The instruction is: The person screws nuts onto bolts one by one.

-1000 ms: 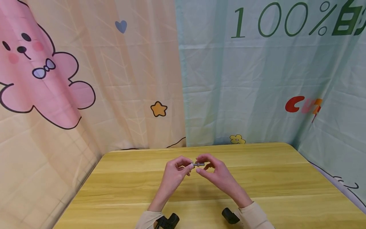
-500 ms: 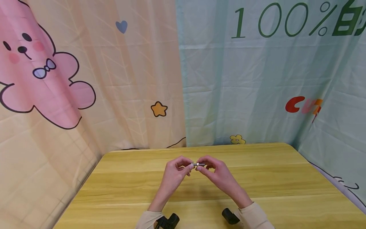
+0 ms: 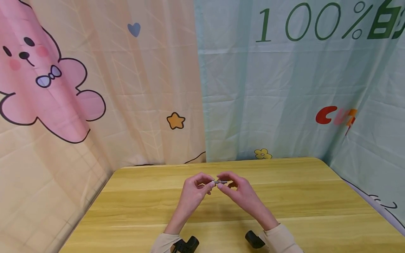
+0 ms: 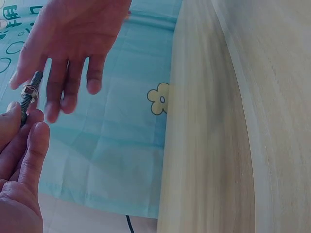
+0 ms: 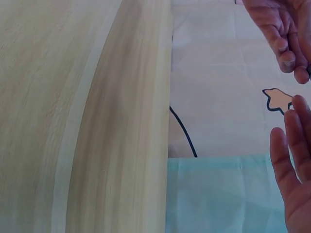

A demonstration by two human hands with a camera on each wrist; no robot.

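Half peach curtain [image 3: 152,88], half blue-green curtain [image 3: 269,88]: that's the cloth facing us, hung close behind the work, I'd guess to screen off whatever lies beyond. Next size down, the wood-grain counter [image 3: 133,218], with both arms reaching in over it from the near side. And out above the middle, two hands, close together! Left hand [image 3: 193,188] has thumb and finger clamped on one end of a bolt [image 4: 36,79], a neat fingertip pinch, which I reckon steadies it while leaving most of the thread bare. Right hand [image 3: 239,189], now, that one's apart: thumb and forefinger parted around the free end, other fingers loosely spread, gripping nothing that I can see. Does a fingertip brush the metal? Can't call it from here. Left wrist camera [image 3: 186,245] and right wrist camera [image 3: 255,239] sit well back by the cuffs, presumably to watch without crowding the fingers. Down to the small stuff: that bolt lies roughly level between the hands, lifted off the counter, probably so fingers can get all round it. Smallest of all, one nut [image 4: 29,93], partway along the shank, between pinched end and bare tip, within easy reach of the right thumb.
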